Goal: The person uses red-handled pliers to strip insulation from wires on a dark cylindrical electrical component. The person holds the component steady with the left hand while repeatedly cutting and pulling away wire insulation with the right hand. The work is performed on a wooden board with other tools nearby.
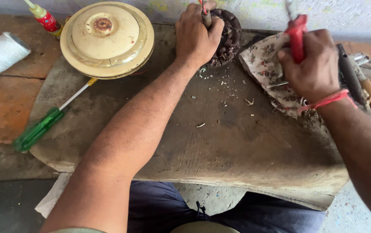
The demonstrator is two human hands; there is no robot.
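Note:
My left hand [196, 34] is closed around a small tool with a brown handle, held upright against a dark round wound motor core [228, 36] at the back of a worn wooden board [228, 146]. My right hand [312, 64] grips a red-handled tool [297, 36] above a floral cloth [265, 64]. A red thread is tied round that wrist. Small chips of debris lie on the board between the hands.
A cream round metal fan cover [107, 39] rests at the back left. A green-handled screwdriver [43, 125] lies on the left edge. A white thread spool [0, 54] and a red squeeze bottle [45, 18] sit farther left. Several metal and wooden tools [362, 82] lie at right.

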